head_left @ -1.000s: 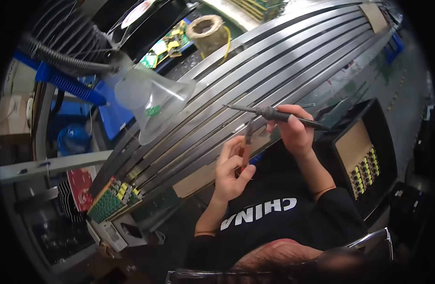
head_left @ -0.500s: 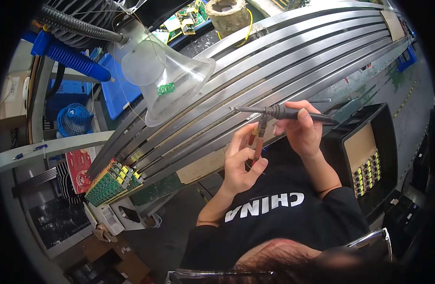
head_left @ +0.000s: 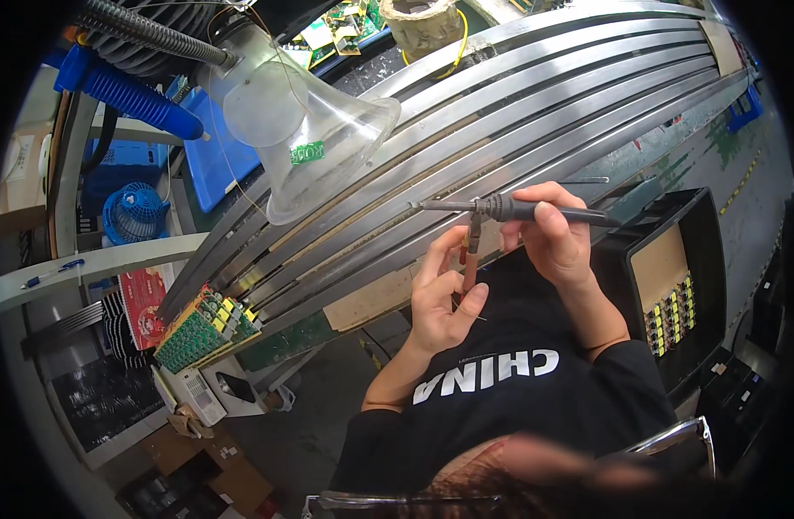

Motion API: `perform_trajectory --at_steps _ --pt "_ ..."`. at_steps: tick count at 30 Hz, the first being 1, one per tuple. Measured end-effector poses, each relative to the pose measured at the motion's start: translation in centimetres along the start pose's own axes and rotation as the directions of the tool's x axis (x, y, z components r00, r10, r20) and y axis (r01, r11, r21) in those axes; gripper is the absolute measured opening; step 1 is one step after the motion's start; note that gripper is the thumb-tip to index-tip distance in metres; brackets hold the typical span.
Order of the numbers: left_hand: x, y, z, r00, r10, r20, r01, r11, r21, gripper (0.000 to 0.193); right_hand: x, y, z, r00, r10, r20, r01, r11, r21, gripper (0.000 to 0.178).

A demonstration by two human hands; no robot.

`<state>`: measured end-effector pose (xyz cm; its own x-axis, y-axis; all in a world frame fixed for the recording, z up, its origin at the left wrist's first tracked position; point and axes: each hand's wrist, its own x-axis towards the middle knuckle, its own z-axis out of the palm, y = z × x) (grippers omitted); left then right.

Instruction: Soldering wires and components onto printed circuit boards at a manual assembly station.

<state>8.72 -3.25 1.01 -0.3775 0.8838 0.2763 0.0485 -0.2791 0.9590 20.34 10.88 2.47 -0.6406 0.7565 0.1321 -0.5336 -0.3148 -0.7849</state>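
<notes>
My right hand [head_left: 554, 238] is closed around the black handle of a soldering iron [head_left: 520, 209], whose long metal tip points left over the metal rails. Closed around small pliers with reddish-brown handles [head_left: 471, 270], my left hand [head_left: 445, 303] is just below the iron. The jaws of the pliers meet the iron's shaft near its collar; whether they grip it or only touch it I cannot tell. A thin wire end sticks out beside my left thumb. Both hands are in front of my chest, at the near edge of the rails.
Long metal rails [head_left: 535, 130] run across the bench. A clear fume hood [head_left: 328, 156] hangs at left, near a blue tray [head_left: 208, 160]. Stacked green circuit boards [head_left: 198, 333] stand at the lower left. To the right is a black bin [head_left: 617, 268] with boards inside.
The soldering iron has shifted slightly, its tip a little further left and lower. Both hands keep their hold. The whole view has moved a little.
</notes>
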Motion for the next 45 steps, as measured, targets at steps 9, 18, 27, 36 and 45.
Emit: perform_trajectory --at_steps 9,18,27,36,45 --pt "-0.4 0.4 -0.7 0.985 -0.173 -0.007 0.162 0.934 -0.317 0.023 2.2 -0.3 -3.2 0.881 -0.282 0.379 0.407 0.86 -0.307 0.024" --pt "-0.2 -0.2 -0.7 0.996 -0.088 0.008 0.088 0.98 -0.176 0.023 0.2 0.5 -1.2 0.998 -0.043 -0.037 0.04 0.997 -0.067 0.025" --pt "-0.7 -0.3 -0.6 0.992 -0.116 -0.041 0.107 0.976 -0.191 0.021 1.4 1.6 -2.4 0.948 -0.24 0.21 0.291 0.918 -0.268 0.025" --pt "-0.6 -0.3 -0.8 0.992 -0.126 -0.026 0.12 0.978 -0.173 0.021 0.6 1.1 -1.7 0.996 -0.091 -0.01 0.087 0.974 -0.209 0.027" --pt "-0.4 -0.2 -0.5 0.992 -0.126 -0.028 0.121 0.983 -0.141 0.022 0.3 1.0 -1.4 0.999 -0.04 -0.012 0.038 0.99 -0.133 0.025"
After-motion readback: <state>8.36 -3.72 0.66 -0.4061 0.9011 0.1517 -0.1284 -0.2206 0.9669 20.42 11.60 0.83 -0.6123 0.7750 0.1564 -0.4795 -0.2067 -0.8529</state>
